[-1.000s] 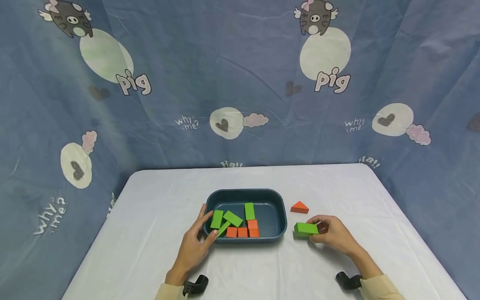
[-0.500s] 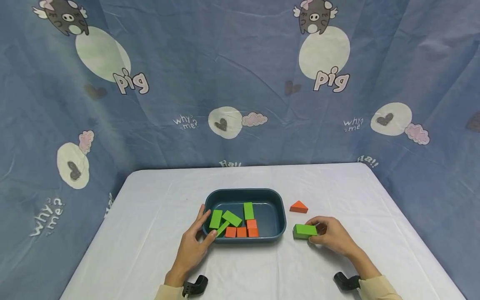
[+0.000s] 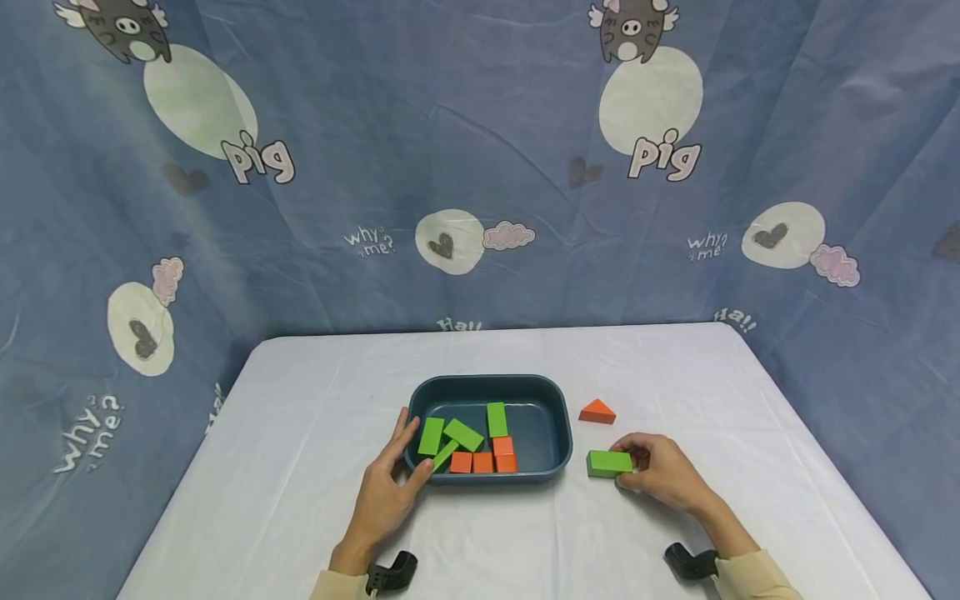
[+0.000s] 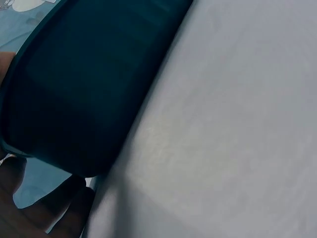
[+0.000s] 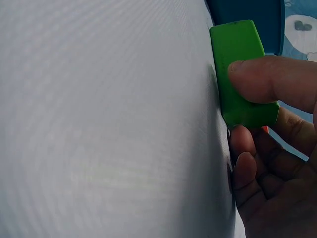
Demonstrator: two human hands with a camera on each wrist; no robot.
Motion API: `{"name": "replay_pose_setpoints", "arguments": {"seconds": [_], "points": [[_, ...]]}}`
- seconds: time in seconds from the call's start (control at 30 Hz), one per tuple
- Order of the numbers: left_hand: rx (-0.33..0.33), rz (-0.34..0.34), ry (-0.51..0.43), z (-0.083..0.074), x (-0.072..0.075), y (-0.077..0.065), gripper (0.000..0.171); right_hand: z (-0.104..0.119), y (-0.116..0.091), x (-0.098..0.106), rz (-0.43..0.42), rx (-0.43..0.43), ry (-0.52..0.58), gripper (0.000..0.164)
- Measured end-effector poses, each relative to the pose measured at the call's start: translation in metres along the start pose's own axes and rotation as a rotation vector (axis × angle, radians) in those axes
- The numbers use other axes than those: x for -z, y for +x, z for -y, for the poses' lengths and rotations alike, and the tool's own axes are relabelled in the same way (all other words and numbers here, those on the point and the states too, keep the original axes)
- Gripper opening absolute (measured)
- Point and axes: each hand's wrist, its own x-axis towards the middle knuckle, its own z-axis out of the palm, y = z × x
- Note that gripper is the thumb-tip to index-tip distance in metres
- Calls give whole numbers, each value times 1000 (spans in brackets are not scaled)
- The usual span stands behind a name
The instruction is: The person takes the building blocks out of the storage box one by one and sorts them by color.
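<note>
My right hand (image 3: 664, 472) pinches a green rectangular block (image 3: 610, 463) on the white table, to the right of a dark blue tray. In the right wrist view the thumb (image 5: 270, 82) presses the face of the block, whose lower edge appears to touch the cloth. At the tray's left end my left hand (image 3: 384, 500) holds the tray (image 3: 551, 477), thumb at the near rim and fingers along the left side. Inside lie several green blocks (image 3: 497, 420) on the left and middle and several orange blocks (image 3: 462, 462) along the near side. The left wrist view shows the tray's outer wall (image 4: 94, 84).
An orange triangular block (image 3: 597, 412) lies on the table behind the green block, right of the tray. A white cloth (image 3: 315, 425) covers the table. Blue printed fabric (image 3: 525, 275) hangs behind it and along its sides.
The green block in my right hand has come down slightly onto the table and then stayed about in place. My left hand keeps its hold on the tray. The head view has shifted a little.
</note>
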Motion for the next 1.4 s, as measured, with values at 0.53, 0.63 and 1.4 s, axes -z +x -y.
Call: {"name": "replay_pose_setpoints", "arguments": {"seconds": [0.53,0.63,1.4], "points": [[-7,-15,1,2,-2,-1,68,6,0,9,26,23,-8,50],[-5,-20,8,2,-2,-1,69,9,0,19,0,47,15,55],[-5,-35,-7,2,-1,-3,69,81,61,40,-71,264,70,50]]}}
